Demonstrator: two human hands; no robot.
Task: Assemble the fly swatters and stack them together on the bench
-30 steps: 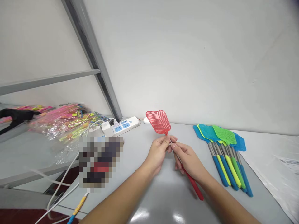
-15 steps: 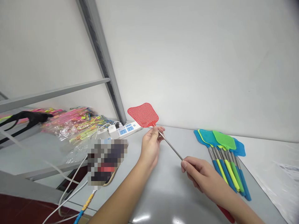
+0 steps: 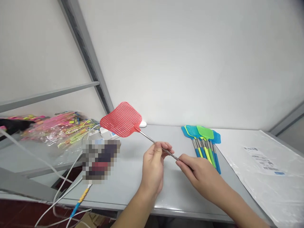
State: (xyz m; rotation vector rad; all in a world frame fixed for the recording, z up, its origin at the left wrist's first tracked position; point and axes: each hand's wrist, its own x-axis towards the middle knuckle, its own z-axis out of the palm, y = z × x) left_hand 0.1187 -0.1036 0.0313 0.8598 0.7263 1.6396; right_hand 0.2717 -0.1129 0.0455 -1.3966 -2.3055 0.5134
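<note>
A red fly swatter (image 3: 122, 119) with a thin metal shaft is held above the table, its perforated head tilted up to the left. My left hand (image 3: 154, 164) pinches the middle of the shaft between thumb and fingers. Lower down the same shaft, my right hand (image 3: 198, 172) is closed around it and hides its lower end. Right of my hands, a fanned pile of blue, green and yellow fly swatters (image 3: 205, 133) lies on the grey table (image 3: 128, 171), handles toward me.
At left lies a pixelated phone-like object (image 3: 101, 163) with a cable (image 3: 80, 201). A grey metal frame (image 3: 89, 50) stands behind it, near clear bags of colourful items (image 3: 57, 126). A small white object (image 3: 142, 124) sits by the wall. A white plastic package (image 3: 258, 164) lies at right.
My left hand has slid down the shaft from near the swatter's head, closer to my right hand. More shaft shows below the head. The view has shifted.
</note>
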